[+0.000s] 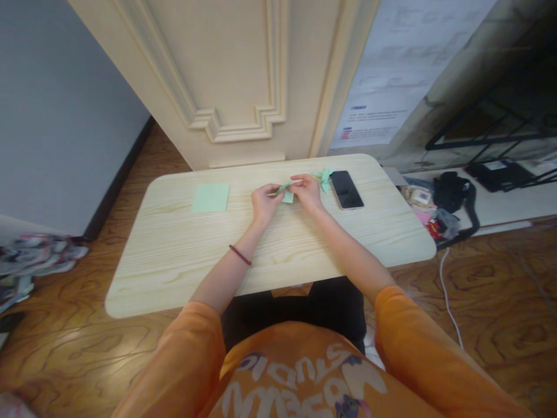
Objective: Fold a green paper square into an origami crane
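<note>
Between my two hands, above the middle of the table's far half, is a folded piece of green paper (284,187). My left hand (264,201) pinches its left end. At the other end the fingers of my right hand (307,190) close on the same paper. Part of it is hidden behind my fingers. A flat green square of paper (288,197) shows just below the fold; whether it belongs to the held piece I cannot tell. Just right of my right hand lies a folded green paper shape (324,179), next to a black phone (347,190).
On the left of the pale wooden table (174,249) lies a stack of square green paper (211,197). A cream panelled door (235,69) rises behind the table. To the right, a low shelf (491,203) carries bags and small clutter, and a white cable (446,290) hangs to the floor.
</note>
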A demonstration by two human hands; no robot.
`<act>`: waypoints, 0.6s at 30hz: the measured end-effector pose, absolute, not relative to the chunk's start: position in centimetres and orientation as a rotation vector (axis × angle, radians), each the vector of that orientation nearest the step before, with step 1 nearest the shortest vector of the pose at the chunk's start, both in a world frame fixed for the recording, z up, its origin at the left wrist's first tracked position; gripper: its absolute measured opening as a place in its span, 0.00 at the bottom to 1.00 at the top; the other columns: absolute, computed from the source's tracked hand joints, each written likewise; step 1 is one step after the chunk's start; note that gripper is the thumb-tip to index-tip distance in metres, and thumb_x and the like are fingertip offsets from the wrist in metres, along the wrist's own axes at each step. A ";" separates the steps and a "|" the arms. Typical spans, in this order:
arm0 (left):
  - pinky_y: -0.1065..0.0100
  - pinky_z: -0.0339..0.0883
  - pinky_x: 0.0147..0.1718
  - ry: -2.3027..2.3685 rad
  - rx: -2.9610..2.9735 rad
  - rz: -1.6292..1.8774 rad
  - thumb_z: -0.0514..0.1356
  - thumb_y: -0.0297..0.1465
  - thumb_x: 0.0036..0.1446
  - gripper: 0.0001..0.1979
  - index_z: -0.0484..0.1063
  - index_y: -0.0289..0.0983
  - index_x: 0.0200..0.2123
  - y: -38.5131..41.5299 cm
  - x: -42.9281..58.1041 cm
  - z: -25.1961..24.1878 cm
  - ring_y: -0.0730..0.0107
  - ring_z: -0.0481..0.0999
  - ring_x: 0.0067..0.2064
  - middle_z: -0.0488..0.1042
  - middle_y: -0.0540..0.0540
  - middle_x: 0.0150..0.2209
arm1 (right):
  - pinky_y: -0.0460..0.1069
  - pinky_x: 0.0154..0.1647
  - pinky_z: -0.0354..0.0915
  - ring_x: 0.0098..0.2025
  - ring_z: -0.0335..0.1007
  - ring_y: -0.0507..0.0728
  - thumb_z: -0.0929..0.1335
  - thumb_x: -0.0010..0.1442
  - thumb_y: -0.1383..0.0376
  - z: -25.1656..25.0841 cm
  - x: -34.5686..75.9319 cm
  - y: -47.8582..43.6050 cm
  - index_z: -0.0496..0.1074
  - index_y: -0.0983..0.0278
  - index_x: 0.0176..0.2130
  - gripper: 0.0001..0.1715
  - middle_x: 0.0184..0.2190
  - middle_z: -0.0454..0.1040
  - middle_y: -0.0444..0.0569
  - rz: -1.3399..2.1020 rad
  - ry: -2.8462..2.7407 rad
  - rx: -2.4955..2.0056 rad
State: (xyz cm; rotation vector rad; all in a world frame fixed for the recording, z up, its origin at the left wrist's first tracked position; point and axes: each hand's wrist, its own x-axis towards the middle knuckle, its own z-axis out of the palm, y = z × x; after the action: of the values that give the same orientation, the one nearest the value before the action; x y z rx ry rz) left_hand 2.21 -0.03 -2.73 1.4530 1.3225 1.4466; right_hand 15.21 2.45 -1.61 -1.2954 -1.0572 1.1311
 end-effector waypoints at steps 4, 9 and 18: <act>0.69 0.73 0.35 1.300 1.481 1.427 0.65 0.31 0.48 0.08 0.80 0.35 0.32 -0.2 2.5 -2.6 0.67 0.80 0.34 0.81 0.46 0.32 | 0.52 0.37 0.67 0.28 0.70 0.56 0.69 0.39 0.70 -1.2 15.2 2.2 0.71 0.62 0.35 0.18 0.21 0.70 0.39 0.951 -1.193 -1.409; 0.69 0.74 0.34 1.310 1.458 1.451 0.65 0.33 0.47 0.09 0.80 0.34 0.31 -0.1 2.6 -2.6 0.66 0.80 0.34 0.82 0.46 0.32 | 0.52 0.41 0.66 0.31 0.71 0.57 0.69 0.42 0.70 -0.1 15.2 1.0 0.71 0.62 0.39 0.19 0.23 0.73 0.41 0.672 -1.423 -1.467; 0.70 0.70 0.31 1.345 1.368 1.472 0.67 0.36 0.46 0.10 0.80 0.34 0.26 0.2 2.4 -2.5 0.67 0.78 0.31 0.80 0.46 0.28 | 0.51 0.42 0.65 0.33 0.73 0.57 0.67 0.48 0.70 0.1 15.2 0.5 0.69 0.61 0.42 0.18 0.25 0.75 0.41 0.600 -1.513 -1.514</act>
State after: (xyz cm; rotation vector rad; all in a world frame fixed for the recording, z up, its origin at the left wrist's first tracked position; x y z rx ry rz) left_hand 2.38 0.24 -2.48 1.3676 1.3453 1.4723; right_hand 15.16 0.50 0.15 -1.5144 -1.5134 0.6002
